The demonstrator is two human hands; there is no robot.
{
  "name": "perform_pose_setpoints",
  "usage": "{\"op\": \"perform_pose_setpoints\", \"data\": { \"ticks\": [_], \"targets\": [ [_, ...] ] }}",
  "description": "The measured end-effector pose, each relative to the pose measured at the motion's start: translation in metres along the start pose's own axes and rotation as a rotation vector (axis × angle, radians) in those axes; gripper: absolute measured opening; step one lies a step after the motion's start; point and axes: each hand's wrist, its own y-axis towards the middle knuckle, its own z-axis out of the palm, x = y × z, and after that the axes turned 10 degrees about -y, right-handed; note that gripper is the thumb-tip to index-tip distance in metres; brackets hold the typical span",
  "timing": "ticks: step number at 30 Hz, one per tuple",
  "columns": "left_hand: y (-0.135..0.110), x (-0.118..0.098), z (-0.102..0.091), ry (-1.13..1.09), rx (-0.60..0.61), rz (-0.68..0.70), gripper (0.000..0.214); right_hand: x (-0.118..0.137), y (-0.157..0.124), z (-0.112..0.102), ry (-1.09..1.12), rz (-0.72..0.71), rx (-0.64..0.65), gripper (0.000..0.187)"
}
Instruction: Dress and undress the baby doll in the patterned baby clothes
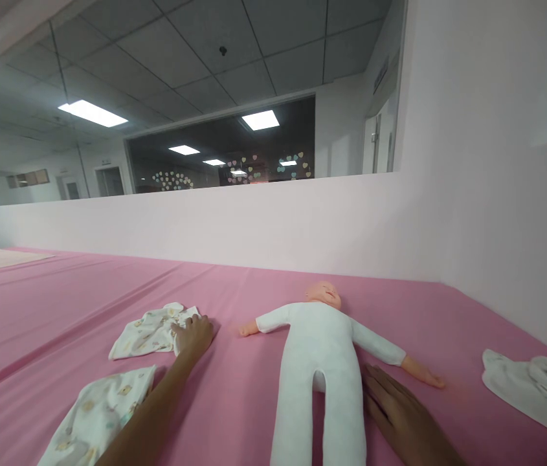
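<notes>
A baby doll [322,336] with a white cloth body lies on its back on the pink sheet [234,388], arms spread, head toward the wall. My left hand [194,333] is closed on the edge of a small white printed baby garment [149,333] to the left of the doll. Nearer to me, partly behind my left forearm, lies a second printed cloth piece [103,408]. My right hand [394,408] rests flat, fingers extended, against the doll's right-hand side in view, just below its arm. Nothing shows in that hand.
A crumpled white cloth [535,388] lies at the far right. At the far left edge is a cream mat [6,259]. A low white wall [205,223] with a window above bounds the back, and another wall [511,226] rises on the right.
</notes>
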Motion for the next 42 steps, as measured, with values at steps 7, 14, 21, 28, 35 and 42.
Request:
{"op": "perform_pose_setpoints", "data": {
  "ticks": [7, 14, 21, 28, 35, 42],
  "targets": [
    [0.0004, -0.0001, -0.0001, -0.002, 0.008, 0.0, 0.04, -0.001, -0.0008, 0.0033, 0.012, 0.004, -0.018, 0.043],
    [-0.0003, -0.0001, -0.0021, -0.008, 0.018, 0.006, 0.039, 0.0016, -0.002, -0.001, 0.047, 0.016, -0.013, 0.044],
    [-0.0015, -0.0008, -0.003, -0.013, 0.001, 0.009, 0.04, 0.0005, -0.0014, -0.0001, 0.068, 0.019, -0.017, 0.043],
    [-0.0028, -0.0011, -0.0032, -0.012, -0.016, 0.009, 0.04, 0.0013, -0.0018, 0.0, 0.061, 0.026, -0.014, 0.043],
    [-0.0015, -0.001, -0.0027, -0.014, -0.013, 0.006, 0.039, -0.0015, -0.0011, 0.0029, 0.061, 0.027, -0.001, 0.043],
    [0.0, 0.0007, -0.0002, -0.029, -0.005, 0.008, 0.041, 0.0002, -0.0008, 0.0012, 0.037, 0.033, 0.006, 0.043]
  ]
}}
